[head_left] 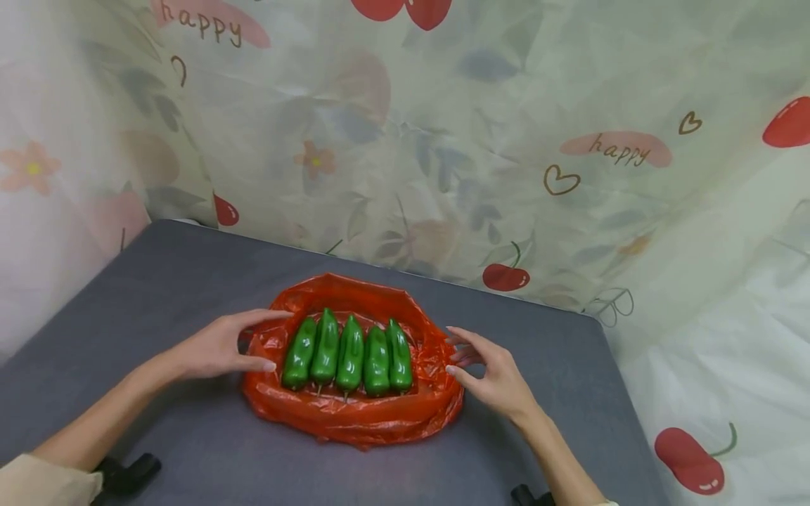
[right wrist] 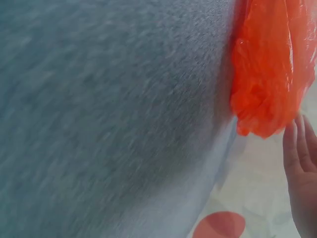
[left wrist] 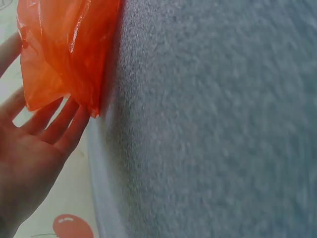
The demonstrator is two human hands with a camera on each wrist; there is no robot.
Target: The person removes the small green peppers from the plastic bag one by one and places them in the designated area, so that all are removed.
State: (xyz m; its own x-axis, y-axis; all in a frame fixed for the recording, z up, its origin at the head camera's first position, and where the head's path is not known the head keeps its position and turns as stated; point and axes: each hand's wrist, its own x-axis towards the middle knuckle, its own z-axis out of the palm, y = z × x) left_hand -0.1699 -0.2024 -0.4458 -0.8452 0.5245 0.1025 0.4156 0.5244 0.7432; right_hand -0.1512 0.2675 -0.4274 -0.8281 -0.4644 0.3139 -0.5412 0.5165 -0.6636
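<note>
Several glossy green peppers (head_left: 350,355) lie side by side in a spread red plastic bag (head_left: 354,422) on the grey table. At the bag's left edge is my left hand (head_left: 218,346), thumb and fingers spread apart, the fingertips over the rim. The left wrist view shows the fingers of this hand (left wrist: 37,144) extended behind the red plastic. My right hand (head_left: 493,369) is by the bag's right edge, its fingers slightly bent and parted from the thumb. In the right wrist view, the fingertips of that hand (right wrist: 302,158) reach the bag's crumpled side (right wrist: 265,74); contact is hard to tell.
The grey table top (head_left: 190,274) extends around the bag on every side. Behind it and at both sides hangs a pale curtain (head_left: 418,169) printed with cherries, hearts and flowers. Black straps with mounts (head_left: 129,474) sit at the wrists.
</note>
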